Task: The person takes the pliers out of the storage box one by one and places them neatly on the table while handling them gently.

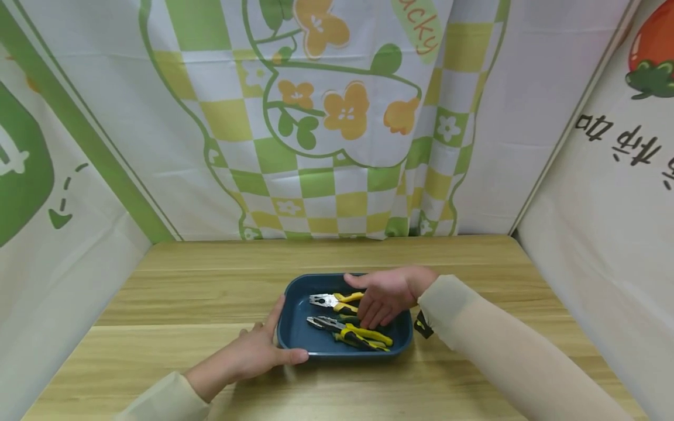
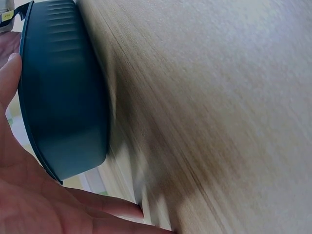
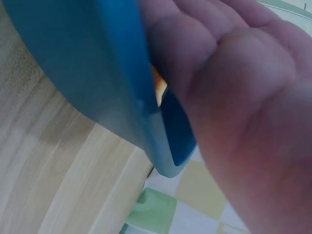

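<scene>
A dark blue rectangular tray (image 1: 344, 355) holds several pliers. One pair of pliers with yellow-and-black handles (image 1: 344, 307) lies toward the back, its metal jaws pointing left. Nearer the front rests another yellow-handled pair of pliers (image 1: 353, 335), with dark green handles partly visible beside it. My left hand (image 1: 253, 351) is at the tray's left end, thumb on the near rim and fingers spread along the outer side. Over the right part of the tray, my right hand (image 1: 389, 295) reaches down with loosely bent fingers, thumb held apart. Its fingers cover some handle ends; contact with them is unclear.
The tray stands on a light wood-grain table (image 1: 210, 292). Behind the table hangs a green-and-yellow checked curtain (image 1: 337, 199), with white printed cloth (image 1: 605, 234) on the right side. A black band (image 1: 423, 325) is on the right wrist.
</scene>
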The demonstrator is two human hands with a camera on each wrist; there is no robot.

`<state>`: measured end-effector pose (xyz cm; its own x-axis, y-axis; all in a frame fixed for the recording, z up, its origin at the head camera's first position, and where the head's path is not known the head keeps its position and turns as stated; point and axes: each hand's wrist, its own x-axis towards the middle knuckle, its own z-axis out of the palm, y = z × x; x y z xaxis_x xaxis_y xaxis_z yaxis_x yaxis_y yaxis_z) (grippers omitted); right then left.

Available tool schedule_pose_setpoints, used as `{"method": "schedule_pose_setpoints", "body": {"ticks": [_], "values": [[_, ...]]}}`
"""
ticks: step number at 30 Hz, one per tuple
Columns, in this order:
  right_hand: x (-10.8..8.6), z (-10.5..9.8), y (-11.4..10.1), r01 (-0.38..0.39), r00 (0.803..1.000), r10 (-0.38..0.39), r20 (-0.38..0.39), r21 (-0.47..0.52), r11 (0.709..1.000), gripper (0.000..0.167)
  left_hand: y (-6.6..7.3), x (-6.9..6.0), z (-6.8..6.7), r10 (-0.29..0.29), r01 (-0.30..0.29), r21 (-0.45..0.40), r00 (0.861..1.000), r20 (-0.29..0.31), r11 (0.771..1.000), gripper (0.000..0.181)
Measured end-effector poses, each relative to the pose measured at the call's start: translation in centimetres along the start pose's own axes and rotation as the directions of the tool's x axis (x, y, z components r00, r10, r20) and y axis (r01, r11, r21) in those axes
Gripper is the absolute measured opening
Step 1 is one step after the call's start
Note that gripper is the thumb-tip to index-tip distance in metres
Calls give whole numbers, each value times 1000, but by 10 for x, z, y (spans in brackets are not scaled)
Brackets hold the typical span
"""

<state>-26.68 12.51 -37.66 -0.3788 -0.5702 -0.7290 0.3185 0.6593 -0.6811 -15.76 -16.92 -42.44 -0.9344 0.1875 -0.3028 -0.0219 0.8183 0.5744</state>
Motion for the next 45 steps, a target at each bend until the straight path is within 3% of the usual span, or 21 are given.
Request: {"method": "schedule_pose_setpoints", "body": {"ticks": [18, 32, 37, 40, 45], "values": [[5, 6, 2, 5, 1000, -4, 7, -104, 995, 92, 1, 1, 0, -22, 22, -4, 1000, 10, 1000, 128], [3, 10, -3, 5, 1000, -8, -16, -158, 987, 77, 0, 0, 1, -3, 3, -3, 1000, -7, 1000, 129], [4, 9, -4, 11, 1000, -10, 10, -186, 982, 74, 1, 0, 1, -2, 2, -3, 1000, -12, 1000, 129], [5, 8, -4, 12, 1000, -9, 14, -203, 979, 68, 1, 0, 0, -8, 8, -6, 1000, -11, 1000, 129], [9, 6, -1, -6, 999, -6, -45, -258, 966, 37, 2, -1, 1, -10, 10, -6, 1000, -8, 1000, 129]]}}
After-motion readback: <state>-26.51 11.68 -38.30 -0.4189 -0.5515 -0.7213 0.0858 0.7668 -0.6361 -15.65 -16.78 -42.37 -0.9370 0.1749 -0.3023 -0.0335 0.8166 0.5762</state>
